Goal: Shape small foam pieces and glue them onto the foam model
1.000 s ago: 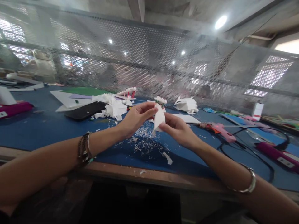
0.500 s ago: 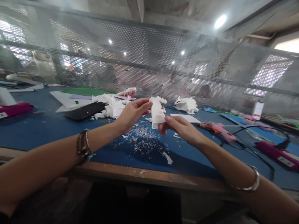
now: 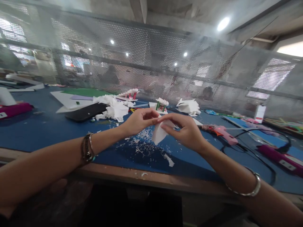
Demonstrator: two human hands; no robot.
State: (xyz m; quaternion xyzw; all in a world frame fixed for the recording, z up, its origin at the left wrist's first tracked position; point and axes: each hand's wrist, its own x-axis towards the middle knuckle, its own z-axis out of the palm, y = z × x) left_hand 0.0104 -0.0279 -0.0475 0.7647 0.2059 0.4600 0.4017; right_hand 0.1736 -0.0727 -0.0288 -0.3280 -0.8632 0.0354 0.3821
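Above a blue tabletop, the person's left hand pinches the upper edge of a thin white paper piece, and the right hand holds it between thumb and fingers. Uneven pulling could, I'd judge, tear or crease it; an arm swinging outward might knock the pink glue gun. White shreds litter the surface below, and behind, a perforated screen spans the grey room

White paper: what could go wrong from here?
Held by the right hand with the left hand at its edge, the white paper might crease or tear. Loose paper shreds beneath could cling to it. The pink glue gun near the right forearm could get knocked, or burn if hot.
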